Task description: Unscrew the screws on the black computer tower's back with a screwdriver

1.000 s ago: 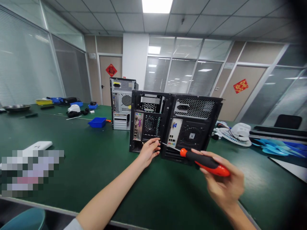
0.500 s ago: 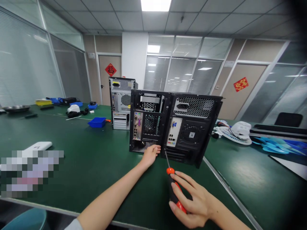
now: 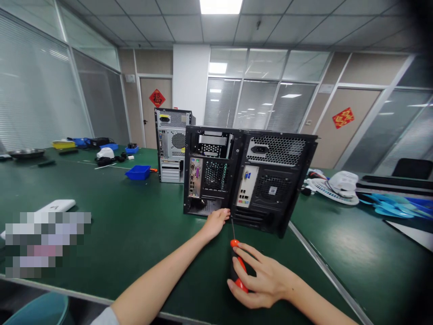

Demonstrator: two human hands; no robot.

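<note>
My right hand [image 3: 257, 275] grips the red and black handle of a screwdriver [image 3: 238, 262]. Its thin shaft points up and away, with the tip at the lower seam between two black computer cases. The case on the left [image 3: 233, 180] stands back panel towards me, with an opening at the top. Beside it, the other case [image 3: 275, 214] is turned slightly, showing its power socket and ports. My left hand [image 3: 217, 223] is at the lower edge of the left case, close to the screwdriver tip, fingers drawn together. What they hold, if anything, is hidden.
A grey computer tower [image 3: 170, 149] stands behind on the green table [image 3: 152, 234]. To the left are a blue tray [image 3: 138, 172] and a white box [image 3: 57, 206]. White fan parts [image 3: 343, 185] and blue fan blades [image 3: 384, 205] lie at the right.
My right hand and the screwdriver have shifted slightly left, and the shaft now stands straighter. My left hand has moved slightly right along the case's lower edge.
</note>
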